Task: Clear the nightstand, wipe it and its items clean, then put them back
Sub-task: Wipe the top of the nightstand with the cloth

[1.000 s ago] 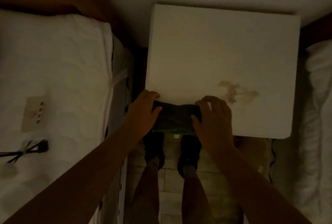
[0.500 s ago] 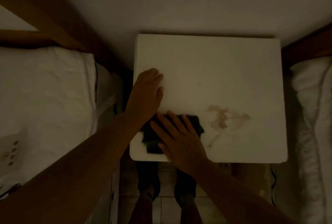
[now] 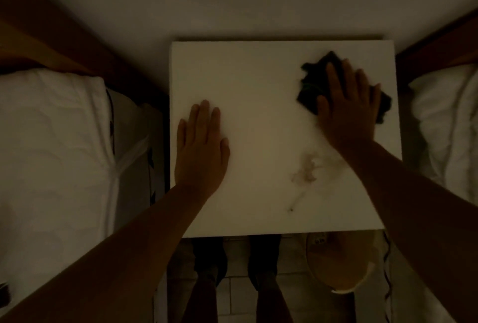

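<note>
The white nightstand top (image 3: 271, 84) fills the middle of the dim view, bare of items. A brownish stain (image 3: 306, 168) marks its right front part. My left hand (image 3: 200, 148) lies flat and open on the left side of the top. At the far right corner, a dark green cloth (image 3: 311, 84) is spread under my right hand (image 3: 348, 105), which presses it flat on the surface with fingers extended. Part of the cloth is hidden under the palm.
A white bed (image 3: 57, 146) flanks the nightstand on the left and another white bed (image 3: 450, 126) on the right. A yellowish round object (image 3: 338, 263) stands on the tiled floor below the front right edge, next to my dark shoes (image 3: 209, 255).
My right hand slid the cloth from the front left edge to the far right corner. My left hand let go of the cloth and now rests flat on the top.
</note>
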A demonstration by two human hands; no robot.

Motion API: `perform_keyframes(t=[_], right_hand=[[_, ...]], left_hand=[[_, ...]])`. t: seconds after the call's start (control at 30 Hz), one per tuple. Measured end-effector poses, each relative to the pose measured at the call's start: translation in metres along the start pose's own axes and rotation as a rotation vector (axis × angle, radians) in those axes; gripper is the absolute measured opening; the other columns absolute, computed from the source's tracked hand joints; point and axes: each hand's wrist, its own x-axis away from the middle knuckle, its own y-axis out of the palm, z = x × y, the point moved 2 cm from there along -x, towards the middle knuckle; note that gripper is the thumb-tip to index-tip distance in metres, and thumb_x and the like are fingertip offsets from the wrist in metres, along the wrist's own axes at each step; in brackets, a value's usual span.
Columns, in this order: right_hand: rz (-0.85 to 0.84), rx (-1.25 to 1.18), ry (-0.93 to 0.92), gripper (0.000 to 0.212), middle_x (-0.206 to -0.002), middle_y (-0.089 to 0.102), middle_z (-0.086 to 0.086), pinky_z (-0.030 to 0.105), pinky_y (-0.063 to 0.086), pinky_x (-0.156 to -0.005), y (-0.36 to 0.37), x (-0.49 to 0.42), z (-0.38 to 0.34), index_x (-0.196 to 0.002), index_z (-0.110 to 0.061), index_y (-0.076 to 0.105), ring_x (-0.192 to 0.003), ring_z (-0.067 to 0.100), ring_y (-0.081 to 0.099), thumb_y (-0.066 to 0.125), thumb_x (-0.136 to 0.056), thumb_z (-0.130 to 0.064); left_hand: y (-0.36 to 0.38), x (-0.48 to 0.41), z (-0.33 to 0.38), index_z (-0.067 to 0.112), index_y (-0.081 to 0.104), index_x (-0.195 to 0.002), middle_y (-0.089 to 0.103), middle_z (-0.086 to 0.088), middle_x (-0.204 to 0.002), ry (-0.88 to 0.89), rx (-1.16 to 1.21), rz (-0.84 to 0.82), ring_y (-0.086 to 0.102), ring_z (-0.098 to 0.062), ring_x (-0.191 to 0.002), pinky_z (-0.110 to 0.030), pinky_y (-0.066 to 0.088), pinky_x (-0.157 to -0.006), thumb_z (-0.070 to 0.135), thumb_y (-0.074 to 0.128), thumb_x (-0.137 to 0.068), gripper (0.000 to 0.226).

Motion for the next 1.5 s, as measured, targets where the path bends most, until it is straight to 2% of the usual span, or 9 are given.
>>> perform_keyframes(t=[0.17, 0.33, 0.53, 0.8, 1.03, 1.17, 1.3, 1.5], right_hand=[[0.004, -0.032, 0.198, 0.062, -0.163, 0.014, 0.005, 0.061, 0.013, -0.116, -0.004, 0.021, 0.057, -0.154, -0.031, 0.010, -0.147, 0.036, 0.017, 0.025, -0.098, -0.050], [-0.016, -0.084, 0.363, 0.062, -0.164, 0.009, 0.004, 0.060, 0.010, -0.117, -0.005, 0.028, 0.042, -0.155, -0.032, 0.006, -0.149, 0.033, 0.010, 0.024, -0.098, -0.050], [-0.056, -0.049, 0.142, 0.063, -0.164, 0.009, 0.004, 0.059, 0.008, -0.117, 0.001, 0.053, -0.022, -0.155, -0.029, 0.005, -0.149, 0.036, 0.010, 0.024, -0.099, -0.049], [-0.094, -0.124, -0.315, 0.066, -0.164, 0.010, 0.002, 0.057, 0.006, -0.118, 0.012, 0.137, -0.113, -0.156, -0.029, 0.009, -0.150, 0.033, 0.007, 0.033, -0.098, -0.049], [-0.176, -0.156, -0.556, 0.062, -0.164, 0.008, 0.000, 0.056, 0.009, -0.118, 0.016, 0.208, -0.137, -0.155, -0.031, 0.010, -0.150, 0.030, 0.008, 0.031, -0.100, -0.046], [-0.199, -0.134, -0.656, 0.064, -0.164, 0.010, 0.000, 0.056, 0.008, -0.118, 0.015, 0.227, -0.134, -0.155, -0.031, 0.012, -0.150, 0.030, 0.009, 0.038, -0.098, -0.045], [-0.182, -0.159, -0.654, 0.061, -0.164, 0.012, -0.002, 0.053, 0.008, -0.119, 0.016, 0.229, -0.131, -0.155, -0.031, 0.014, -0.150, 0.028, 0.010, 0.036, -0.100, -0.046], [-0.130, -0.135, -0.349, 0.061, -0.163, 0.016, -0.001, 0.054, 0.012, -0.118, 0.011, 0.170, -0.086, -0.155, -0.032, 0.014, -0.149, 0.028, 0.016, 0.029, -0.098, -0.050]], left_hand=[[0.001, 0.000, 0.000, 0.009, 0.017, -0.153, 0.015, -0.016, -0.161, -0.003, -0.053, -0.002, 0.007, -0.031, -0.150, -0.053, 0.013, -0.120, 0.031, 0.032, -0.100, 0.059], [-0.001, 0.000, 0.001, 0.007, 0.020, -0.152, 0.016, -0.017, -0.160, -0.004, -0.047, -0.010, 0.009, -0.032, -0.149, -0.054, 0.015, -0.119, 0.032, 0.033, -0.100, 0.059], [-0.003, 0.001, 0.001, 0.006, 0.022, -0.152, 0.016, -0.017, -0.160, 0.021, 0.017, 0.010, 0.008, -0.032, -0.149, -0.053, 0.010, -0.120, 0.040, 0.030, -0.098, 0.064], [-0.004, 0.002, -0.002, 0.007, 0.029, -0.150, 0.022, -0.014, -0.159, 0.018, 0.156, 0.070, 0.014, -0.030, -0.149, -0.051, 0.011, -0.120, 0.041, 0.026, -0.097, 0.063], [-0.002, 0.002, -0.003, 0.009, 0.023, -0.152, 0.016, -0.013, -0.161, 0.018, 0.151, 0.047, 0.009, -0.028, -0.150, -0.049, 0.006, -0.121, 0.042, 0.024, -0.098, 0.064], [-0.002, 0.001, -0.001, 0.009, 0.023, -0.152, 0.017, -0.012, -0.161, 0.011, 0.135, 0.045, 0.009, -0.028, -0.150, -0.050, 0.007, -0.121, 0.042, 0.024, -0.097, 0.064], [0.000, 0.002, -0.003, 0.009, 0.026, -0.151, 0.020, -0.012, -0.160, 0.018, 0.141, 0.071, 0.012, -0.028, -0.149, -0.051, 0.010, -0.121, 0.040, 0.027, -0.098, 0.062], [0.003, 0.002, -0.003, 0.010, 0.026, -0.151, 0.022, -0.013, -0.160, 0.024, 0.098, 0.087, 0.013, -0.030, -0.149, -0.050, 0.010, -0.121, 0.040, 0.029, -0.098, 0.061]])
